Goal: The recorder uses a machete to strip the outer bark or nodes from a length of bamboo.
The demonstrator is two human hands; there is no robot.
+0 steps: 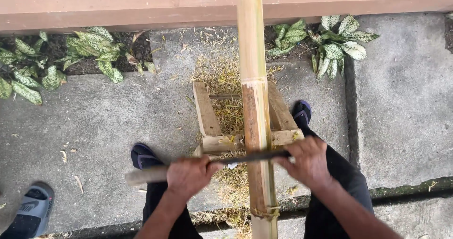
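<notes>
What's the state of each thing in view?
bamboo pole: propped on the frame, skin partly scraped off.
blade: lying across the pole, held at both ends.
left hand: closed on the blade's handle.
right hand: closed on the blade's far end.
wooden frame: on the concrete, under the pole.

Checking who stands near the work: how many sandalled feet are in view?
3: a dark blue sandal left of the bamboo pole, another dark one right of it, and a grey sandal at bottom left, partly cut off.
</notes>
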